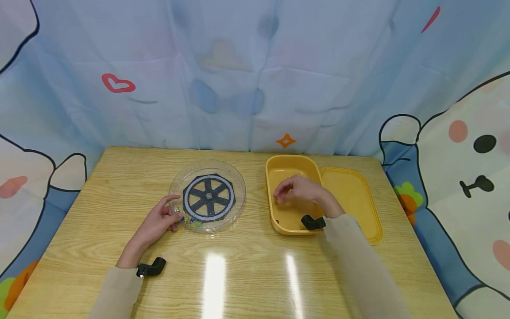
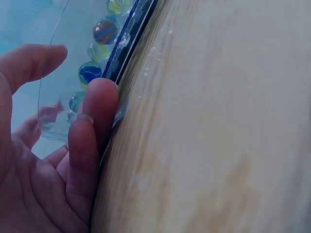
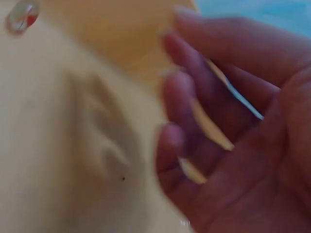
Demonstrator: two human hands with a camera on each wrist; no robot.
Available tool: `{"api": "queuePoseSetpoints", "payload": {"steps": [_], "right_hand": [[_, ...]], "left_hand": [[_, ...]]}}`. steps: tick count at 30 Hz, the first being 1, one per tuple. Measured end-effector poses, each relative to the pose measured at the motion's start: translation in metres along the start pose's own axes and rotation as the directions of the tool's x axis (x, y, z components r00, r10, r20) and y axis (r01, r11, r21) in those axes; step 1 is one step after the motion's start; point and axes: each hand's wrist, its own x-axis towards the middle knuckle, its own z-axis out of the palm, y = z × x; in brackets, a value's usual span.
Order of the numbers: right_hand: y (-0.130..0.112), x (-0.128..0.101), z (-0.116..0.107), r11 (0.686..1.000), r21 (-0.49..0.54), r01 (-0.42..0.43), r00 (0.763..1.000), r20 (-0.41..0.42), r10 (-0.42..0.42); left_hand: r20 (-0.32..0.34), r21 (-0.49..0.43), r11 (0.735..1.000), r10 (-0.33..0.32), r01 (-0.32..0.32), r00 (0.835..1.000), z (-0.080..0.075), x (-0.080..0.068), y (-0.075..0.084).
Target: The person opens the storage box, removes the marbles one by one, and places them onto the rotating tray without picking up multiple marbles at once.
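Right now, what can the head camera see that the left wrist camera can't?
Only the head view shows the yellow box with its lid beside it, the right hand hanging over the box, the black wheel in the clear dish, and the curtain behind.
Only the left wrist view shows single marbles up close, blue, orange and yellow, behind the dish wall.
Both show the left hand touching the dish, and the table.
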Motion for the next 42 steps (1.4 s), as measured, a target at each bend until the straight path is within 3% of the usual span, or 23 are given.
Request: {"api": "queuePoseSetpoints", "payload": {"steps": [4,9,14,23,35,42], "right_hand": [[0.006,0.001,0.004,0.998,-0.040,-0.052,0.979,0.195,0.059],[0.005,0.003,0.009,0.987,-0.140,-0.080,0.953,0.278,0.116],[-0.001,0.009,0.017,0.969,-0.240,-0.062,0.945,0.298,0.134],[-0.008,0.013,0.027,0.940,-0.322,-0.113,0.944,0.260,0.203],[-0.004,0.010,0.021,0.969,-0.234,-0.076,0.949,0.283,0.143],[-0.009,0.010,0.026,0.939,-0.333,-0.085,0.940,0.285,0.187]], "left_hand": [[-0.005,0.011,1.000,0.002,-0.002,1.000,0.000,0.001,0.000],[-0.010,0.012,1.000,0.000,0.001,1.000,0.000,0.002,0.000],[-0.019,0.017,1.000,0.001,-0.001,1.000,0.000,0.001,-0.001],[-0.017,0.017,1.000,-0.003,0.003,1.000,0.000,-0.001,-0.001],[-0.012,0.020,1.000,0.005,-0.004,1.000,0.000,0.001,-0.001],[-0.009,0.024,1.000,0.009,-0.009,1.000,0.000,0.000,-0.001]]}}
